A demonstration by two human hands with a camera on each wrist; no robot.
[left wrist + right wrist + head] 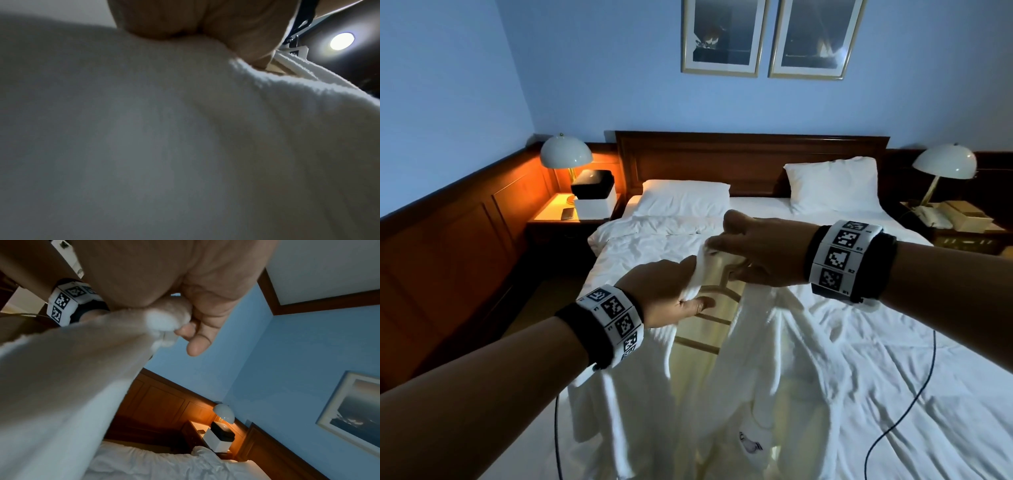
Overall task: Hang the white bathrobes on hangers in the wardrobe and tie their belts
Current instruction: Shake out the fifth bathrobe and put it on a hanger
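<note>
Your left hand (671, 294) and right hand (760, 250) both pinch the collar edge of the white terry-cloth bathrobe (750, 370), lifted over the near left of the white-sheeted bed (893, 342). It looks soft, floppy and fairly heavy; hold it at the shoulders.

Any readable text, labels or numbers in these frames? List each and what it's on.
None legible.
Left wristband: square code markers with tiny characters beside them, too small to read.
Right wristband: the same.
Bathrobe: small dark emblem near the hem, blurred.
</note>
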